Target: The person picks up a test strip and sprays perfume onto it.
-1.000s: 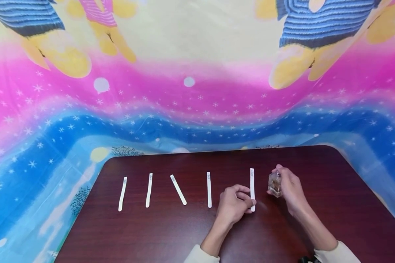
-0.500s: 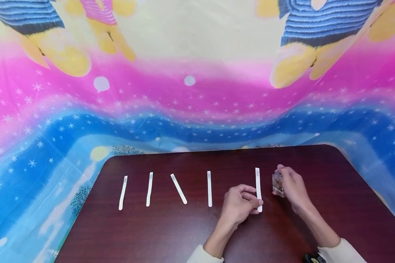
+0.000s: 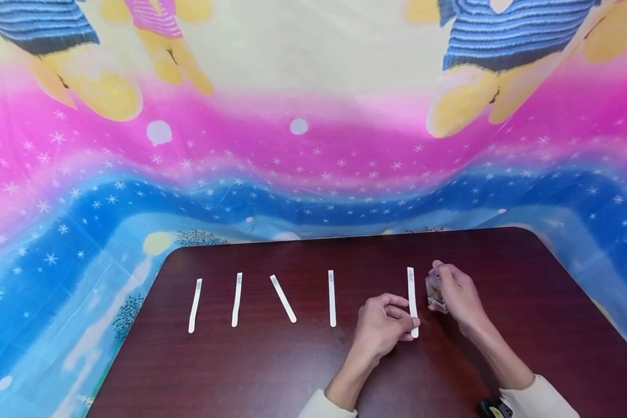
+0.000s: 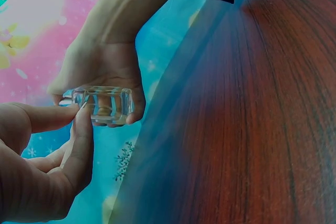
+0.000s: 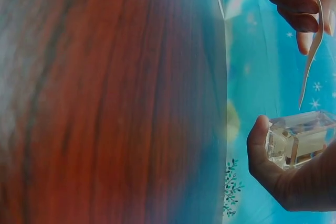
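Observation:
My left hand point(image 3: 409, 323) pinches the near end of a white paper strip point(image 3: 411, 293), which points away from me just above the dark wooden table point(image 3: 261, 371). Right beside the strip's far end, my right hand point(image 3: 443, 285) grips a small square clear glass bottle point(image 3: 434, 294) with amber liquid. The right wrist view shows the strip point(image 5: 312, 51) hanging from the left hand's fingers point(image 5: 294, 1), close to the bottle point(image 5: 299, 139). In the left wrist view the bottle point(image 4: 102, 104) sits in my right hand's grasp, near my left fingers point(image 4: 79, 145).
Several more white strips lie in a row on the table to the left, among them one at the far left point(image 3: 195, 305), a slanted one point(image 3: 283, 298) and one nearest my left hand point(image 3: 331, 298). A colourful cartoon cloth point(image 3: 303, 162) hangs behind the table.
My left hand has carried its strip a little to the right, closer to the bottle. The right hand with the bottle has barely shifted.

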`<state>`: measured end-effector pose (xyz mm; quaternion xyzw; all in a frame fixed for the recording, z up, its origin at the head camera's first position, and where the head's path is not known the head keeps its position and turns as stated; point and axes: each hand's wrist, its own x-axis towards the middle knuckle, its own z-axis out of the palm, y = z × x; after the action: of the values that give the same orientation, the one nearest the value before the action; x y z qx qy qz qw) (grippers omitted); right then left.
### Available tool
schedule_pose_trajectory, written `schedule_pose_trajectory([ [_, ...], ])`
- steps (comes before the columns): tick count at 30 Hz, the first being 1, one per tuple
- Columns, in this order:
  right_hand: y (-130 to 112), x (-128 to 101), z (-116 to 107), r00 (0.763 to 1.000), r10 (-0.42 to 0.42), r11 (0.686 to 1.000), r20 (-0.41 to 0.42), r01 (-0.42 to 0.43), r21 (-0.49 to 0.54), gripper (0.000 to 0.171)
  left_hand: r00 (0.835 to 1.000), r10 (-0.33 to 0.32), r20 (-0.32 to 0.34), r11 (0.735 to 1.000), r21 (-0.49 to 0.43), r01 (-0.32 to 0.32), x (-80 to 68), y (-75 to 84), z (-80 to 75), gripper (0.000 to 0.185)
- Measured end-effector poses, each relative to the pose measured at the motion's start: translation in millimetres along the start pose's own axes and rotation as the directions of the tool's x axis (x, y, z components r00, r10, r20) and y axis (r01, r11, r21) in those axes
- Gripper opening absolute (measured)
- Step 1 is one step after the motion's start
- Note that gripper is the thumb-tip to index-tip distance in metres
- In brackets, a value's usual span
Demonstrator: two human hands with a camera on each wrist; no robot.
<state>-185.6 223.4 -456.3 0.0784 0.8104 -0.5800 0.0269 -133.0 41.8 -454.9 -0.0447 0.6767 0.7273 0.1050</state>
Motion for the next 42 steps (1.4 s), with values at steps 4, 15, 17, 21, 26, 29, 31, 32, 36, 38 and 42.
schedule_pose_trajectory([
  [4, -0.7, 1.3, 2.7, 1.0, -0.007, 1.0, -0.03, 0.007, -0.012, 0.053, 1.0, 0.001, 0.001, 1.0, 0.0, -0.001, 0.0, 1.1, -0.8, 0.026],
  [15, -0.6, 5.4, 6.4, 0.996, 0.012, 0.999, -0.092, -0.009, 0.037, 0.045, 1.0, 0.002, -0.002, 1.0, -0.006, -0.002, -0.4, 2.8, -1.7, 0.026],
  [17, 0.5, 6.3, 6.4, 0.996, 0.019, 0.996, -0.083, -0.012, 0.083, 0.044, 1.0, 0.004, -0.004, 1.0, -0.003, -0.004, -0.3, 3.0, -1.9, 0.026],
  [21, 0.7, 7.1, 6.5, 0.997, 0.025, 0.985, -0.075, -0.011, 0.174, 0.04, 1.0, 0.005, -0.012, 1.0, 0.007, -0.005, -0.4, 3.2, -2.9, 0.027],
  [26, -0.8, 6.3, 6.2, 0.999, 0.013, 0.98, -0.049, -0.003, 0.2, 0.045, 1.0, 0.007, -0.016, 1.0, 0.008, -0.007, -0.3, 3.5, -4.1, 0.028],
  [29, -2.3, 5.3, 6.8, 0.999, 0.013, 0.982, -0.041, -0.004, 0.189, 0.048, 1.0, 0.011, -0.012, 1.0, 0.009, -0.011, -0.4, 4.3, -4.0, 0.026],
  [31, -3.2, 5.2, 7.5, 0.998, 0.017, 0.983, -0.06, -0.006, 0.181, 0.049, 1.0, 0.014, -0.012, 1.0, 0.009, -0.014, -0.6, 5.0, -3.8, 0.026],
  [32, -3.7, 5.3, 7.8, 0.997, 0.021, 0.984, -0.075, -0.007, 0.18, 0.049, 1.0, 0.015, -0.012, 1.0, 0.009, -0.015, -0.6, 5.4, -3.6, 0.026],
  [36, -5.1, 6.8, 8.7, 0.988, 0.045, 0.98, -0.148, -0.014, 0.201, 0.049, 1.0, 0.018, -0.011, 1.0, 0.002, -0.018, -0.9, 6.6, -3.5, 0.026],
  [38, -5.3, 7.5, 8.7, 0.984, 0.053, 0.977, -0.17, -0.015, 0.214, 0.049, 1.0, 0.02, -0.009, 1.0, -0.002, -0.02, -1.1, 7.0, -3.8, 0.026],
  [42, -5.1, 8.2, 8.5, 0.982, 0.057, 0.976, -0.181, -0.017, 0.219, 0.049, 1.0, 0.025, -0.006, 1.0, -0.003, -0.026, -1.4, 7.8, -4.3, 0.026],
])
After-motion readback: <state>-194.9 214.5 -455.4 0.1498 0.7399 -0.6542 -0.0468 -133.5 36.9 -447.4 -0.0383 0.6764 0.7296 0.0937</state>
